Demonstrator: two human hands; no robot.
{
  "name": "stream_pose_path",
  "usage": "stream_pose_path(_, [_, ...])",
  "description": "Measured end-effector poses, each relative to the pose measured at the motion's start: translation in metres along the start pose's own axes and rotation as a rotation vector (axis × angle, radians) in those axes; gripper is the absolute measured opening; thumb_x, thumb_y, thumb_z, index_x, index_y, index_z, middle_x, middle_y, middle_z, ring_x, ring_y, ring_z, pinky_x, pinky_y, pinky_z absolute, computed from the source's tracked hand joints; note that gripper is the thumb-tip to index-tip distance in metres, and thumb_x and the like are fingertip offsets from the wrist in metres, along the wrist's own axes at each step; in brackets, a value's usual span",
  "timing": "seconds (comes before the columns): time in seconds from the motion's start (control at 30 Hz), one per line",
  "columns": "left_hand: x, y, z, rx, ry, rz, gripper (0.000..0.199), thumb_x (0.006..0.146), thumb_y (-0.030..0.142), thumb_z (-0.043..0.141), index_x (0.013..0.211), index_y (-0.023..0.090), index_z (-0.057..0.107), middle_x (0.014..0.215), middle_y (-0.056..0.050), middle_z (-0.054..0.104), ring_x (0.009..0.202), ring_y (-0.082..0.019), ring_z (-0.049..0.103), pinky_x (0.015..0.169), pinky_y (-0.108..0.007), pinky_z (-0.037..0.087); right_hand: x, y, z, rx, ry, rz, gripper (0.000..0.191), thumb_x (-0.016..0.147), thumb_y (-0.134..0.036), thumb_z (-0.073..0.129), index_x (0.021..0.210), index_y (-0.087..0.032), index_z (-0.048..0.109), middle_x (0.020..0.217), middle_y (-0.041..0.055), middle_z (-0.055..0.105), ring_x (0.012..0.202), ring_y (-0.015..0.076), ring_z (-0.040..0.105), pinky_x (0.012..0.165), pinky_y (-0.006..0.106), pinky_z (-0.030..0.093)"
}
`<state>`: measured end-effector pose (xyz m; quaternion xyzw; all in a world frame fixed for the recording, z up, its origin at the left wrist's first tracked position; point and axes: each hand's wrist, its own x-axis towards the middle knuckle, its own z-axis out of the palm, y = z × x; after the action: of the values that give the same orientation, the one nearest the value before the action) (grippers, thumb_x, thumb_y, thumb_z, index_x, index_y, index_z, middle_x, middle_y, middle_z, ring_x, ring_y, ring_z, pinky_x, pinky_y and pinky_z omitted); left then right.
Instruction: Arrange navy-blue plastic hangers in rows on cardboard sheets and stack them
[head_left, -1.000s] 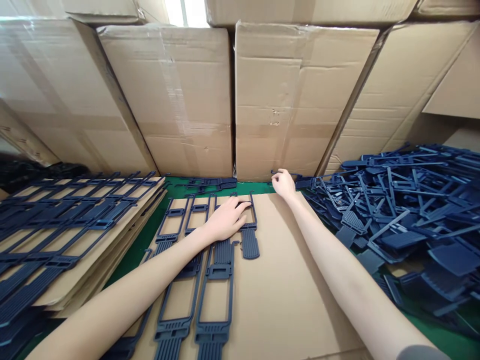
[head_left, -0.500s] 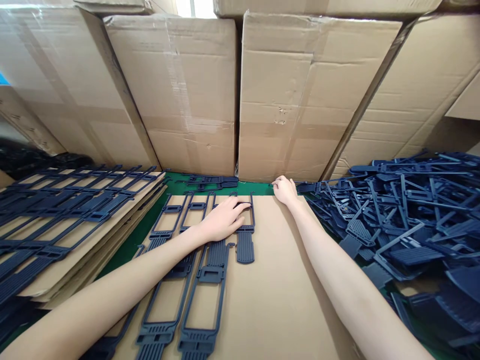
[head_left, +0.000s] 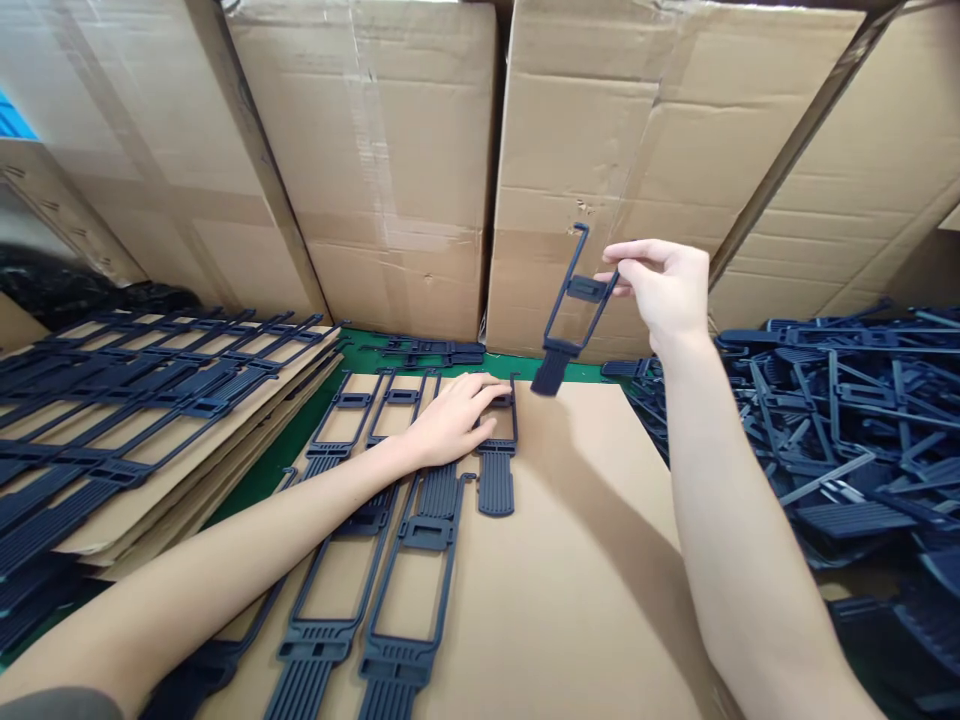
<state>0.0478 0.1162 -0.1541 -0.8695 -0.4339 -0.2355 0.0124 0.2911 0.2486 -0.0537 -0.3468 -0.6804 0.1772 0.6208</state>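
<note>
A: How is the right hand (head_left: 671,290) gripping?
B: It is pinching the dark plastic frame (head_left: 587,289) by one side bar, thumb and fingertips meeting on it. The frame is hanging at a tilt, ribbed tab downward, above the far edge of the cardboard sheet (head_left: 570,580).
A: And the left hand (head_left: 454,420)?
B: It is resting palm down, fingers loosely spread, over the upper ends of the laid frames (head_left: 495,482); it isn't visibly clasping anything, though the fingertips are partly hiding.
A: So which step is the person carrying out?
B: Seemingly the handling of a single frame, the right hand holding it clear while the left is probably steadying the others.
A: What is the next move calling for?
B: Likely a firm pinch, a levelling of that tilt, and care that the hooked ends aren't catching.
A: What is surrounding all this?
B: A tangled pile (head_left: 847,400) is lying on the right, a stack of sheets (head_left: 180,450) is bearing more frames on the left, and cardboard boxes (head_left: 600,130) are standing behind.
</note>
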Motion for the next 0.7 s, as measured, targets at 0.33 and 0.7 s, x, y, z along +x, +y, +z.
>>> stream_pose_path(0.33, [0.003,0.005,-0.011,-0.85,0.212,-0.107,0.059,0.093,0.048,0.045,0.144,0.022,0.03,0.134,-0.015,0.048,0.106,-0.023,0.056,0.072,-0.029,0.05,-0.042,-0.071,0.038,0.008,-0.641,0.055,0.017,0.079,-0.018,0.064,0.094,-0.015,0.071,0.085,0.0071,0.07,0.063,0.0179,0.067,0.054,0.029,0.059])
stream_pose_path(0.7, [0.006,0.013,-0.022,-1.3,0.098,-0.437,0.03,0.074,0.031,0.072,0.089,0.009,0.058,0.087,-0.011,0.07,0.049,-0.008,0.056,0.042,-0.018,0.045,-0.048,-0.082,0.046,0.028,-0.928,-0.064,0.026,0.078,-0.009,0.062,0.103,-0.016,0.067,0.097,0.0055,0.071,0.089,0.0177,0.067,0.082,0.031,0.055])
